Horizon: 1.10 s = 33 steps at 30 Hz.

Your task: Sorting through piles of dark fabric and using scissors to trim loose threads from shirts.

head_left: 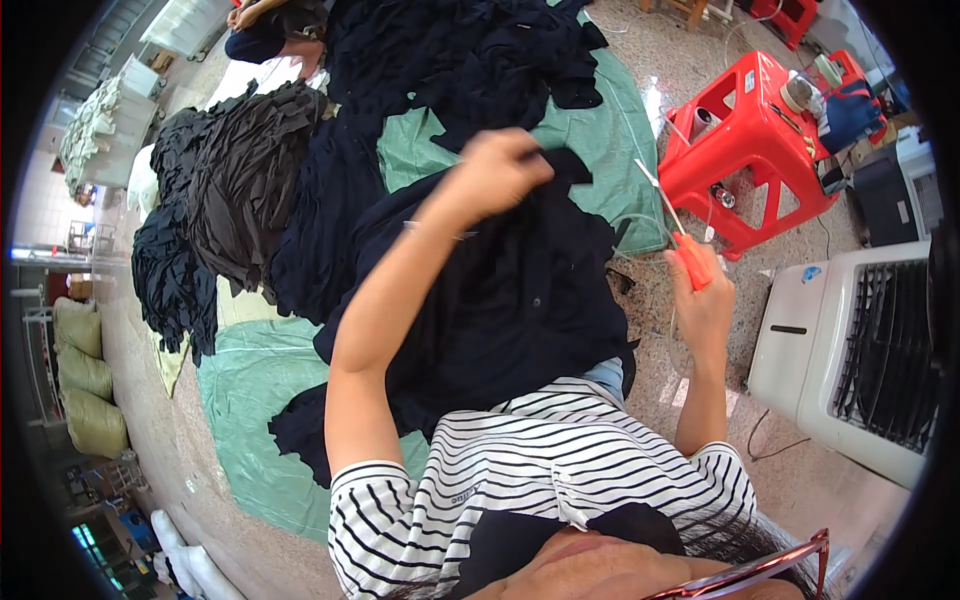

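A dark navy garment (500, 300) with a small button is spread across my lap. Over its upper part is my left hand (507, 172), smeared by motion with its fingers bent; whether cloth is pinched in them does not show. On the right, my right hand (704, 300) is closed around a red-handled tool (690, 262) with a long thin shaft and a pale, flattened tip. That tip points up and away, beside the red stool and apart from the garment. A thin clear tube or cord hangs near the right hand.
A red plastic stool (745, 150) carrying small items stands at the right, with a white air cooler (840, 350) nearer. Piles of navy clothing (460, 60) and grey-brown clothing (250, 185) lie over green sheeting (265, 420). Another person (275, 30) sits at the far left.
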Motion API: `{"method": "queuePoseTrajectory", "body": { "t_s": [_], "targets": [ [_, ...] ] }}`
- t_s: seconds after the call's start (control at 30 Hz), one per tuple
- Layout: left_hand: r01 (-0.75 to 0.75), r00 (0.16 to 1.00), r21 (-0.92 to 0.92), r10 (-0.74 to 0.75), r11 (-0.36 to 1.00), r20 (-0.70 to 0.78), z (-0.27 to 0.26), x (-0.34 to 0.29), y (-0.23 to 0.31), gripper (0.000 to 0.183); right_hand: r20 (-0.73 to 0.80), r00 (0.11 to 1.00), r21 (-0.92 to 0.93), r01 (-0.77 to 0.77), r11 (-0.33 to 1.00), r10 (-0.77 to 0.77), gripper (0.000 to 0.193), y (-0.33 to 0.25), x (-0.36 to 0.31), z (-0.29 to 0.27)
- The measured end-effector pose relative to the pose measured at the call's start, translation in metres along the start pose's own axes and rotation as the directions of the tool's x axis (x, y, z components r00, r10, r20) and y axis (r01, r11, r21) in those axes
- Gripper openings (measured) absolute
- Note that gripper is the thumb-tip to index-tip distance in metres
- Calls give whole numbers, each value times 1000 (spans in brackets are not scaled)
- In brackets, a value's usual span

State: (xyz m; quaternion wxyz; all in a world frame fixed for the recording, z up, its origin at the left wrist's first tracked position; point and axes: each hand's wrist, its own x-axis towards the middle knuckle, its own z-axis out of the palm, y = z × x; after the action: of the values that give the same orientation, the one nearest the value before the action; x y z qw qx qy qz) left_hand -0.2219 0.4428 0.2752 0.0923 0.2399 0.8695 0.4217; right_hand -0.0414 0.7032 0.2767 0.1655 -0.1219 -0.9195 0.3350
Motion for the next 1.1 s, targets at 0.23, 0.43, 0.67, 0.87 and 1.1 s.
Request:
{"method": "queuePoseTrajectory", "body": {
  "t_s": [0.23,0.43,0.67,0.87,1.1],
  "targets": [
    [-730,543,-644,-378,230,-750,-188,-217,-107,39,-12,995,46,-95,994,95,29,27,2,8],
    [-508,-118,-350,-466,787,-877,-326,-491,-98,13,50,999,88,-9,996,4,33,37,20,25],
    [389,-323,134,271,912,-907,-403,-705,86,24,211,976,21,42,999,-46,41,33,49,63],
    [184,-612,-128,11,975,-791,-330,-570,40,48,107,979,27,170,985,-172,28,8,37,74],
    [723,131,-531,-842,442,-523,-130,-543,-183,26,109,981,-95,173,980,-162,31,3,34,70]
  ]
}}
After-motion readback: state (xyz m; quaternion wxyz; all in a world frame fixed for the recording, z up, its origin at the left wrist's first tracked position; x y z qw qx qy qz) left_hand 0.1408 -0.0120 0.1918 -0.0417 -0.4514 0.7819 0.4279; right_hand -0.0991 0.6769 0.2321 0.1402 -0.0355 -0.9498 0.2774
